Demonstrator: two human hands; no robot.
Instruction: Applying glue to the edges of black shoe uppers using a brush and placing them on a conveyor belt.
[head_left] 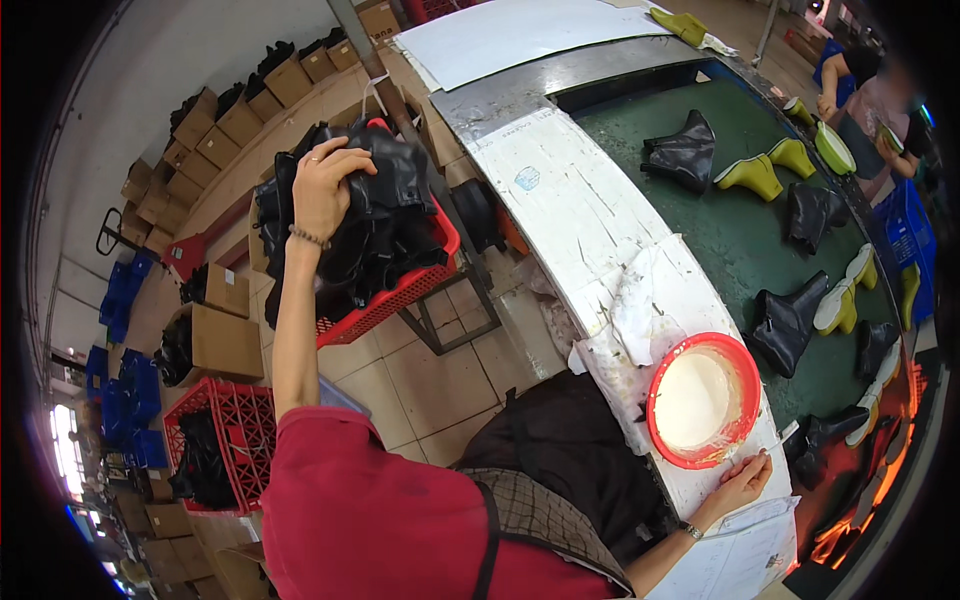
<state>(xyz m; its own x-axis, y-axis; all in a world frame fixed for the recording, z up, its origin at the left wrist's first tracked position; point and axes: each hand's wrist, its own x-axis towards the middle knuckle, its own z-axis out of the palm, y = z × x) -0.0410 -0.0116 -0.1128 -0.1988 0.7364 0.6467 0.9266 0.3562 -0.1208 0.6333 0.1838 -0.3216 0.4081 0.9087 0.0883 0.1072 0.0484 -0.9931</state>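
My left hand [328, 182] reaches out to the left, its fingers curled over a black boot upper [385, 165] on top of a heap. The heap of black boot uppers fills a red plastic crate [385, 312] on a metal stand. At the lower right, my right hand [742, 484] is closed in a pinch round a thin brush [788, 432], whose pale end points away over the table edge. Just beyond that hand stands a red bowl [745, 390] of cream-coloured paste [692, 400], on the white ledge beside a crumpled white cloth [637, 305].
A green conveyor belt [640, 130] carries black boots [683, 152] and yellow-green rubber soles [750, 178]. Across it, a person [868, 110] handles a sole. Another red crate [235, 440] stands on the floor at left. Cardboard boxes [225, 345] line the wall. Papers [735, 560] lie near my right wrist.
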